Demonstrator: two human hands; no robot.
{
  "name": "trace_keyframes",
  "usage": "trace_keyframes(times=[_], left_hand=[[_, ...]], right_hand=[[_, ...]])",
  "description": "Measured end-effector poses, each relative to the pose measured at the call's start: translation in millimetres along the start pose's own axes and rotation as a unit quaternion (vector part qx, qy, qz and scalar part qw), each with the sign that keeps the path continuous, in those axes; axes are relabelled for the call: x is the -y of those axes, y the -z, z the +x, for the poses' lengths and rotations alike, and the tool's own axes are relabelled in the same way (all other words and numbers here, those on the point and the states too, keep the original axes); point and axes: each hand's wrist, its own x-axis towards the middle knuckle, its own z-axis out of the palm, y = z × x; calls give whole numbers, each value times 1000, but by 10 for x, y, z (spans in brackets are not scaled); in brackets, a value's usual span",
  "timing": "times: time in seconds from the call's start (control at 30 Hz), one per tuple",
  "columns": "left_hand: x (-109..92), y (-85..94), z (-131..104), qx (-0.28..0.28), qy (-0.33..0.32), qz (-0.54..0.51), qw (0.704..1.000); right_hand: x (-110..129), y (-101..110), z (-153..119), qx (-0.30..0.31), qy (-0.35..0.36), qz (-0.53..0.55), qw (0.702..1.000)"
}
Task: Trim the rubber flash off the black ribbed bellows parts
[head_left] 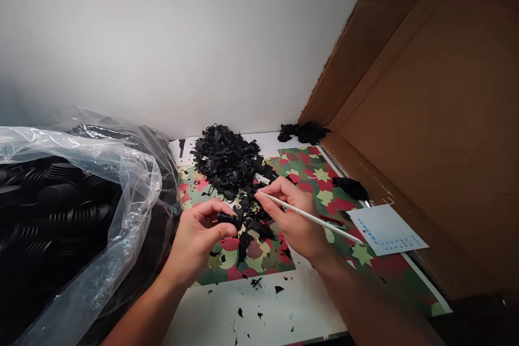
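Observation:
My left hand [203,232] is closed round a black ribbed rubber part [229,220], which lies on its side between thumb and fingers. My right hand [294,216] pinches a thin white stick [310,216] like a pen, with its rear end pointing down to the right. Its front end, at the fingertips, is a little above and right of the black part, apart from it. Black scraps [259,227] lie beneath and between both hands, on a sheet with a camouflage pattern [253,251]. A heap of black trimmings [225,157] rises just beyond them.
At the left stands an open clear plastic bag [140,178] full of black ribbed parts [60,189]. A cardboard panel [438,119] borders the right side. Near it lie a white printed card [387,230] and black pieces [351,187]. A white wall [182,38] is behind.

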Motion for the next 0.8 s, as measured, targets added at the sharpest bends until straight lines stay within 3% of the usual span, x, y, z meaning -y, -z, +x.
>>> trace_keyframes(times=[0.23, 0.33, 0.8], left_hand=[[-68, -45, 8, -31, -25, 49, 998], [-81, -54, 19, -35, -36, 71, 996], [-75, -61, 7, -50, -41, 97, 993]], right_hand=[[137, 4, -75, 72, 183, 74, 978], [109, -24, -97, 97, 213, 59, 970], [37, -66, -86, 67, 272, 19, 960]])
